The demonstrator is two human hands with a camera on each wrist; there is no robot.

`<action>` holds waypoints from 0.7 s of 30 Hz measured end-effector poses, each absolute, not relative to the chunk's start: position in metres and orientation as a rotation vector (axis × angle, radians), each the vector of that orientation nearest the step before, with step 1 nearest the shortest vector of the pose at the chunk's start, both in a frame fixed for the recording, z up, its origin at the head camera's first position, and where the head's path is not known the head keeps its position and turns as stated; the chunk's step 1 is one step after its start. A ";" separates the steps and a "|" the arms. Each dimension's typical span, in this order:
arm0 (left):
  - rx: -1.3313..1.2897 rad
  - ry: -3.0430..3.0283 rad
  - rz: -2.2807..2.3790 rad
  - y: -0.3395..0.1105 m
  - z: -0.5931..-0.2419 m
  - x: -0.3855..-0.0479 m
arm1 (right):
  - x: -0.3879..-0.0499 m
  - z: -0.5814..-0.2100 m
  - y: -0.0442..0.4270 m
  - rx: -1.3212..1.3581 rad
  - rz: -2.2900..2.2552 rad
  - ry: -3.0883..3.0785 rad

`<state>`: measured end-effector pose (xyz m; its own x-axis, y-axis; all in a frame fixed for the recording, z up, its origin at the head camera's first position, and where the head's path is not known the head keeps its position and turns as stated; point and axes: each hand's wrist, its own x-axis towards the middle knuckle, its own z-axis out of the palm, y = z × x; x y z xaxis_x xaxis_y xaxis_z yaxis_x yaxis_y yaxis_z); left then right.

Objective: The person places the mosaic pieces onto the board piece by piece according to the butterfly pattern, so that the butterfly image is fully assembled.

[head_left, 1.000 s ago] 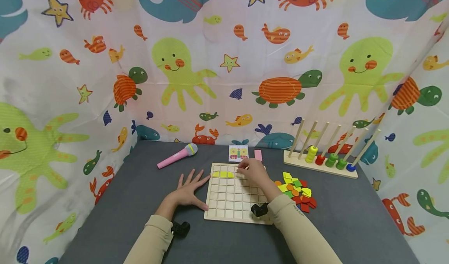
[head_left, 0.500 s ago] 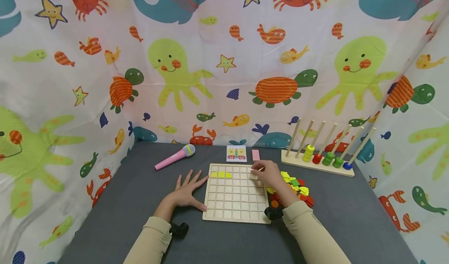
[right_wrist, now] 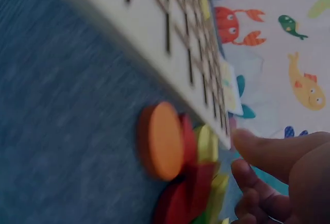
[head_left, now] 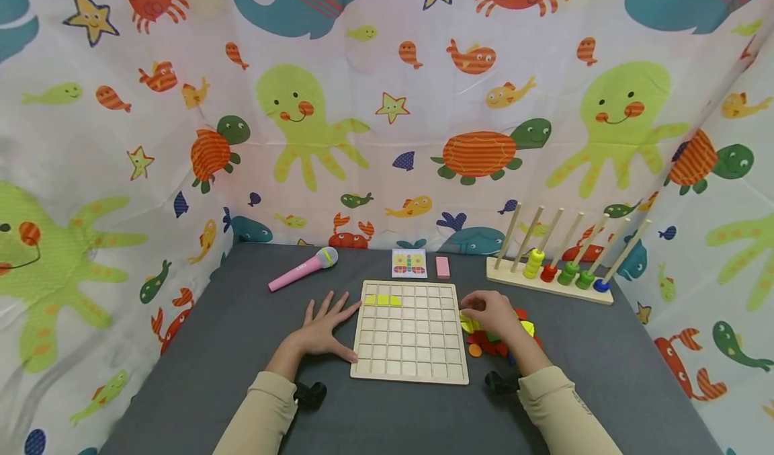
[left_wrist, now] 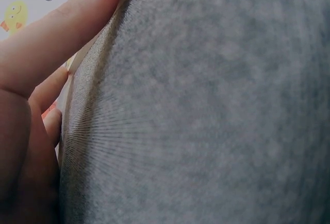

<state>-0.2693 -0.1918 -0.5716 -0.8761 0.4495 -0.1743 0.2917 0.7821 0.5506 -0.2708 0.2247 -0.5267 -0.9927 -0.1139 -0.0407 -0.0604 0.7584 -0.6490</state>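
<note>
A wooden grid board (head_left: 410, 378) lies on the grey table, with three yellow square tiles (head_left: 383, 300) side by side in its second row from the top. My left hand (head_left: 320, 331) rests with fingers spread, thumb and index fingertip touching the board's left edge. Right of the board, my right hand (head_left: 492, 312) hovers over a pile of small coloured pieces (head_left: 492, 346) and partly hides it. Its fingers are loosely bent. The right wrist view shows no piece between thumb and fingers; an orange disc (right_wrist: 166, 141) lies below them, beside red and yellow pieces.
Behind the board are a card with a coloured pattern (head_left: 409, 263) and a pink block (head_left: 443, 267). A pink toy microphone (head_left: 302, 269) lies back left. At back right stands a wooden peg rack (head_left: 550, 281) with coloured rings. A printed curtain (head_left: 375, 173) borders the table.
My right hand has moved right, from above the board's upper right part to over the pile of pieces. The left hand stays at the board's left edge.
</note>
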 end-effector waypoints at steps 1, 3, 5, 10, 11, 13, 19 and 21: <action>0.570 2.679 0.754 -0.192 -0.572 -0.270 | -0.271 -0.528 0.226 -0.142 -1.030 2.868; 0.570 2.673 0.759 -0.192 -0.570 -0.269 | -0.271 -0.532 0.229 -0.142 -0.968 2.864; 0.570 2.666 0.752 -0.192 -0.569 -0.269 | -0.272 -0.535 0.232 -0.141 -0.918 2.862; 0.560 2.679 0.721 -0.192 -0.572 -0.270 | -0.273 -0.538 0.236 -0.125 -0.868 2.860; 0.557 2.681 0.717 -0.192 -0.571 -0.270 | -0.273 -0.537 0.236 -0.119 -0.865 2.861; 0.559 2.678 0.725 -0.192 -0.570 -0.270 | -0.273 -0.536 0.236 -0.107 -0.860 2.861; 0.554 2.681 0.706 -0.192 -0.573 -0.272 | -0.276 -0.536 0.237 -0.060 -0.885 2.850; 0.548 2.681 0.705 -0.193 -0.575 -0.272 | -0.276 -0.537 0.238 -0.047 -0.900 2.852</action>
